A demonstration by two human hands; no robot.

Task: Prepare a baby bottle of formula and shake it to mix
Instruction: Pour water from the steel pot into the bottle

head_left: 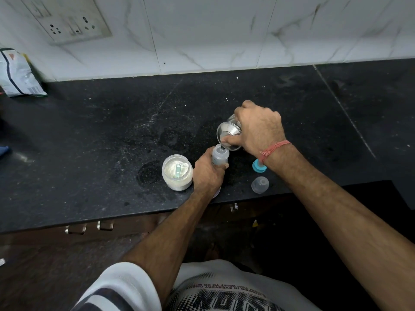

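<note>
Left hand [207, 173]: I am wrapping my fingers around the baby bottle [220, 156], holding it upright near the front edge of the surface [112, 131].
Right hand [258, 129]: I am gripping a steel cup [229, 136], tilting it so its lip is meeting the bottle's open mouth.
Formula jar [177, 175]: sitting open just left of my left hand, a scoop [178, 171] lying in the powder.
Blue ring [259, 166] and clear cap [260, 184]: lying by the front edge, under my right wrist.
</note>
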